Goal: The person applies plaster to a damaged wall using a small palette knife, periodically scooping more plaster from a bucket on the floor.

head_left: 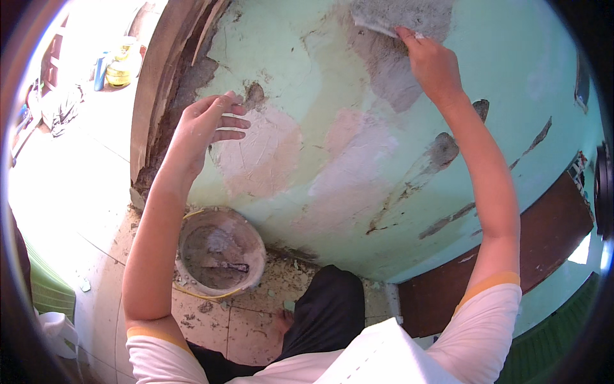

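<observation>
High on the pale green wall [294, 70], my right hand [435, 67] grips a flat scraper [376, 27] with a pale edge; its full shape is hard to make out. The scraper lies against a rough grey plaster patch [400, 80]. My left hand [208, 121] is raised in front of the wall, fingers apart, with nothing visible in it. Beside it are a small brown hole [254, 96] and a whitish patch [259, 153]. Below, a round bucket [254, 240] with a yellow handle stands on the floor, containing grey mix and a dark-handled tool [235, 265].
A broken wooden door frame [150, 96] edges the wall at left. Debris is scattered on the tiled floor [249, 329] around the bucket. A brown board [499, 256] runs along the lower right. Bottles [118, 72] stand in bright light beyond the doorway.
</observation>
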A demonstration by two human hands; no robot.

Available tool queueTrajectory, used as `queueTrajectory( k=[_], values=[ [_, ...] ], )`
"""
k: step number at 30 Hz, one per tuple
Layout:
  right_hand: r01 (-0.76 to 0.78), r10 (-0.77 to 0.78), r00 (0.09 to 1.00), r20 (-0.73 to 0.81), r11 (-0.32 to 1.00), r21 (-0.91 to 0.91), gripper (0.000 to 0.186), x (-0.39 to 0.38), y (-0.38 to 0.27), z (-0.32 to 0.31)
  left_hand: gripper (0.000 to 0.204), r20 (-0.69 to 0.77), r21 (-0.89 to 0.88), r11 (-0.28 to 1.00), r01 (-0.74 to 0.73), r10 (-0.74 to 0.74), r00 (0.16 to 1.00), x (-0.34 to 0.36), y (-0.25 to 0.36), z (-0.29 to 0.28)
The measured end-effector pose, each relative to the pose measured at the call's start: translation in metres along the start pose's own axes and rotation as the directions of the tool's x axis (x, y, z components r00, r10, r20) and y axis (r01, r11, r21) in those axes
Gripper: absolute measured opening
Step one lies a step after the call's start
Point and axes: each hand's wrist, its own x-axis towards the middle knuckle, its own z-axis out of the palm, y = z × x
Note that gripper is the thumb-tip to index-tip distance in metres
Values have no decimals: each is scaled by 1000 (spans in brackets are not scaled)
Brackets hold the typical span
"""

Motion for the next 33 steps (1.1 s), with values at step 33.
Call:
queueTrajectory(
  k=[33],
  values=[
    [-127, 117, 984, 136, 990, 66, 31, -13, -2, -23, 41, 16, -5, 1000, -16, 16, 1000, -7, 7, 14]
  ],
)
